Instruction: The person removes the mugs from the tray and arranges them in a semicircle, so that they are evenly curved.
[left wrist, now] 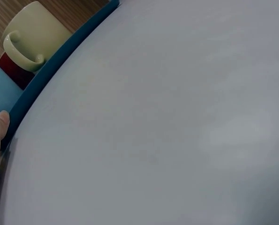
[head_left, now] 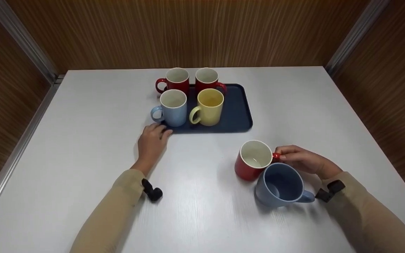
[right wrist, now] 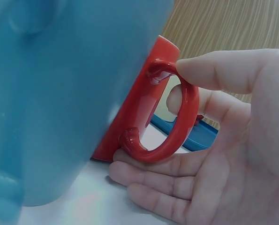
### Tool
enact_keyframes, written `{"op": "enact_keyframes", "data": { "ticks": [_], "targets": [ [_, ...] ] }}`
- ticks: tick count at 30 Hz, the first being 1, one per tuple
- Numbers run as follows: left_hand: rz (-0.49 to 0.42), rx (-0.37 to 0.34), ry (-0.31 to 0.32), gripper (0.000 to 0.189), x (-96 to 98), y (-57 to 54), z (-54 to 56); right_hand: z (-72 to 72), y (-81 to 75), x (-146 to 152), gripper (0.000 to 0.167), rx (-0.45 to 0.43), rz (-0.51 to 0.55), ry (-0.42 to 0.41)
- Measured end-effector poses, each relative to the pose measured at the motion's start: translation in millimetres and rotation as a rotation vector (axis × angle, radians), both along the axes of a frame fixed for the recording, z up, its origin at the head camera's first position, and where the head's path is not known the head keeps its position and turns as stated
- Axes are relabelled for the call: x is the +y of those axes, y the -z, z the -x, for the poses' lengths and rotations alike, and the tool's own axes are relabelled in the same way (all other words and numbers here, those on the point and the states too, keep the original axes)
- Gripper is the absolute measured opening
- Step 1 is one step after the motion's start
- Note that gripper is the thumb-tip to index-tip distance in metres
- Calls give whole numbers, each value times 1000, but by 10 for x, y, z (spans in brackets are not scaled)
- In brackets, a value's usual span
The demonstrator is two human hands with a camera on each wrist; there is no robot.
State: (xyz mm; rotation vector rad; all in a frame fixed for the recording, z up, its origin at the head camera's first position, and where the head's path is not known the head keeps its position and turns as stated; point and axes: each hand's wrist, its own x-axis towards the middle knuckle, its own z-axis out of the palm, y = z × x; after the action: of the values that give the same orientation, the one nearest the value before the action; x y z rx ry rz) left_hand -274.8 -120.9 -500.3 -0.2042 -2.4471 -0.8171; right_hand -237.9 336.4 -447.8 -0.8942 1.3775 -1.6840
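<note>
My right hand (head_left: 302, 161) pinches the handle of a red mug (head_left: 246, 171) with a white inside. In the right wrist view the thumb lies on top of that handle (right wrist: 188, 112), one finger passes through it, and the other fingers are below. A larger blue mug (head_left: 274, 196) stands close in front of the red mug, its handle pointing right. My left hand (head_left: 152, 142) grips the front left corner of a dark blue tray (head_left: 237, 109), thumb at the front rim. Just behind it, a light blue mug (head_left: 176, 117) stands on the tray.
Beside the light blue mug is a yellow mug (head_left: 213, 114), its handle to the left. Two red mugs stand behind them, a left one (head_left: 181, 87) and a right one (head_left: 201, 85). Wood-grain panels (head_left: 202, 31) border the white table (head_left: 195, 196) at the back and sides.
</note>
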Motion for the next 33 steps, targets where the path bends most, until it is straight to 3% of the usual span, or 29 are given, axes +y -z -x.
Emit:
{"op": "enact_keyframes", "data": {
  "ticks": [10, 24, 33],
  "targets": [
    [25, 7, -2, 32, -14, 11, 32, -2, -3, -4, 39, 0, 21, -45],
    [22, -5, -4, 32, 8, 12, 0, 18, -1, 76, 32, 60, -81, -86],
    [27, -9, -11, 31, 10, 4, 2, 27, -44, 171, 34, 121, -214, 22]
  ]
}}
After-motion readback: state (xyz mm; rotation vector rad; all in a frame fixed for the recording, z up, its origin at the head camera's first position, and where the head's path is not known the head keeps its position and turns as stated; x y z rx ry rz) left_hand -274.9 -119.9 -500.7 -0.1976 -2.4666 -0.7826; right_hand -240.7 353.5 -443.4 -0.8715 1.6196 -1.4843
